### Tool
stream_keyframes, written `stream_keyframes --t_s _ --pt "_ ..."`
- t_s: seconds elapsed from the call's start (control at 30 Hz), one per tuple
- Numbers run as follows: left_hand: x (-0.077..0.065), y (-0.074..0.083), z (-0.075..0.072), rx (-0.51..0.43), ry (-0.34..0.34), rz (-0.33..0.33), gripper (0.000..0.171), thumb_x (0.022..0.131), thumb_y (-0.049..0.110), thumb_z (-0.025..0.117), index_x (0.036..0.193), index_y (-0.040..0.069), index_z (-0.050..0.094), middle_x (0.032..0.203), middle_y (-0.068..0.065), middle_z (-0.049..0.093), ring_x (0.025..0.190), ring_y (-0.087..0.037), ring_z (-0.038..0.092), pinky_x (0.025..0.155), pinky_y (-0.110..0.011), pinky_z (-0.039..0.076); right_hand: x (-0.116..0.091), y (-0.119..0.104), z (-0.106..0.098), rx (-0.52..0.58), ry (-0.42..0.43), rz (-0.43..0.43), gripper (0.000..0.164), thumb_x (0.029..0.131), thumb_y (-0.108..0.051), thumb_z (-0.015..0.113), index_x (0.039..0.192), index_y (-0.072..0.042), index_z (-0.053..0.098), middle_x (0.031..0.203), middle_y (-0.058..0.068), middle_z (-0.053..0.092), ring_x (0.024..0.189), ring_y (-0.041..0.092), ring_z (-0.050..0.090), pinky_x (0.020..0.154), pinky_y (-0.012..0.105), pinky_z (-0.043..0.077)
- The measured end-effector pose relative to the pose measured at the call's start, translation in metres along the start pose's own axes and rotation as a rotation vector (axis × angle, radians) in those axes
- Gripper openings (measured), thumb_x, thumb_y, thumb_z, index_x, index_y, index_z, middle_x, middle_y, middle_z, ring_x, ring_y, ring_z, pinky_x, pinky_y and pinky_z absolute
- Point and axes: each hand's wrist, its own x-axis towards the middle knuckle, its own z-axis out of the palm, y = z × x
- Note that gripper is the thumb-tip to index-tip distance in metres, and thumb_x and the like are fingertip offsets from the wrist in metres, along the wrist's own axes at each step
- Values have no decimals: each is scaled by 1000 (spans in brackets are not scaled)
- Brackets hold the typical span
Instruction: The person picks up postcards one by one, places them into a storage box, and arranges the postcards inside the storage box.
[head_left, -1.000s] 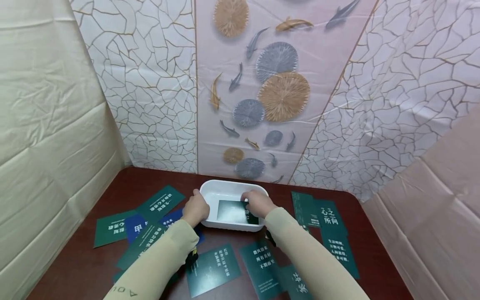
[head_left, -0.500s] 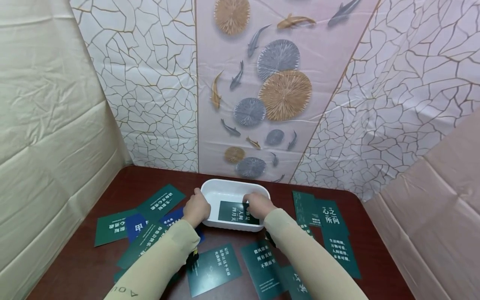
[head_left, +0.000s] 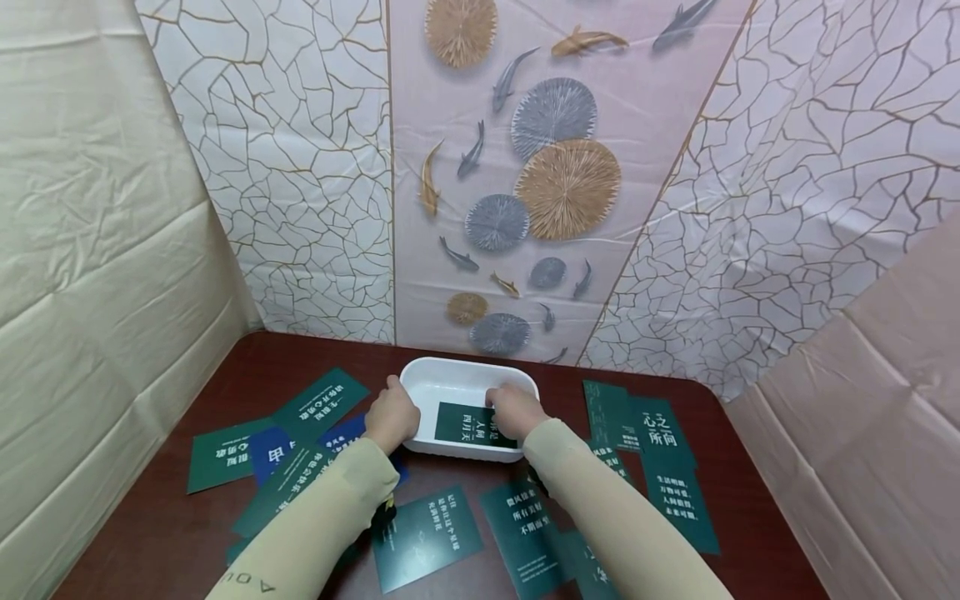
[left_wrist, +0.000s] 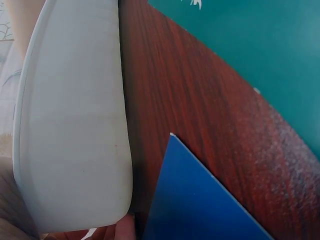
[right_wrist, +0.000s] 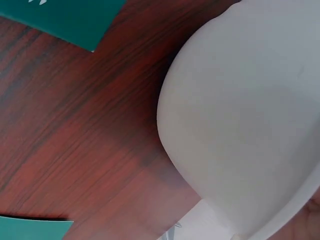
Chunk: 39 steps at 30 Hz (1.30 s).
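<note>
My left hand [head_left: 393, 416] grips the left end of a white plastic tray [head_left: 442, 372]. In the left wrist view, fingertips [left_wrist: 125, 227] show under the tray's corner. Inside the tray's right half lies a dark green card [head_left: 459, 422] with white Chinese characters. My right hand [head_left: 514, 410] reaches over the tray's right side, its fingers curled at the card's right end and covering part of the print. The right wrist view mostly shows the outer wall of the tray [right_wrist: 230, 115], with part of the hand [right_wrist: 305, 222] behind its rim.
Green and blue cards overlap left of the tray, among them a green card [head_left: 321, 405] and a blue card [head_left: 272, 455]. More green cards [head_left: 427, 537] lie in front, and others [head_left: 660, 433] to the right. Patterned cloth [head_left: 487, 250] hangs behind the dark red table [head_left: 247, 367].
The card in the tray has lost its glare and tilted slightly, so its characters now show. Both hands have stayed nearly in place.
</note>
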Motion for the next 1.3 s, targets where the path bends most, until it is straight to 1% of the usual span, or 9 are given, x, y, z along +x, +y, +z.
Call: stream_keyframes --t_s 0.17,0.33,0.47,0.6,0.77,0.87,0.97,1.13,1.3 --pt "0 1 0 -3 -11 -8 70 88 10 61 145 -3 23 112 -26 57 95 -37 60 80 -54 50 -4 1 -2 17 28 16 32 91 -17 68 122 -12 63 110 4 63 101 17 59 88 39 49" --pt "0 2 -1 1 -19 -4 70 88 9 61 145 -3 23 109 -26 57 93 -36 60 80 -54 50 -20 3 -18 84 131 10 38 91 -24 69 127 -14 60 115 3 62 102 16 60 84 38 51" --pt "0 3 -1 -1 -24 0 71 88 9 60 146 -4 21 111 -27 57 94 -36 60 80 -54 50 -43 7 -33 170 220 53 47 88 -31 71 130 -15 56 116 4 60 100 18 60 82 40 52" --pt "-1 2 -2 0 -19 -8 72 88 9 60 147 -3 20 112 -27 56 95 -37 60 80 -54 49 -71 12 -45 268 270 121 58 85 -38 73 132 -12 51 117 7 60 99 21 60 79 42 52" --pt "0 2 -1 7 -15 -8 72 88 10 60 146 -3 20 114 -28 55 97 -38 59 83 -55 48 -102 18 -44 343 302 202 66 81 -42 77 129 -6 49 113 11 60 98 24 59 77 42 52" --pt "-1 1 -1 5 -19 -8 72 88 10 61 146 -4 20 115 -28 55 98 -39 59 84 -55 48 -118 19 -31 363 277 257 76 76 -47 80 129 -4 48 115 13 59 97 24 59 78 43 52" --pt "-2 1 -3 5 -21 -5 72 88 10 61 145 -4 20 114 -28 55 97 -39 59 84 -55 48 -133 17 -14 362 194 278 86 71 -53 81 129 1 47 112 15 57 93 24 58 78 44 52" --pt "-1 -1 -6 -4 -36 9 72 89 10 60 145 -6 19 111 -28 57 93 -37 59 81 -53 50 -154 8 12 337 57 237 86 65 -57 83 114 5 50 93 10 49 79 22 50 66 41 48" --pt "-1 -3 -8 -38 -74 17 71 89 10 57 146 -8 19 115 -28 57 90 -34 59 77 -48 51 -164 2 30 287 38 208 87 59 -59 86 107 5 50 90 11 48 79 24 49 69 45 49"
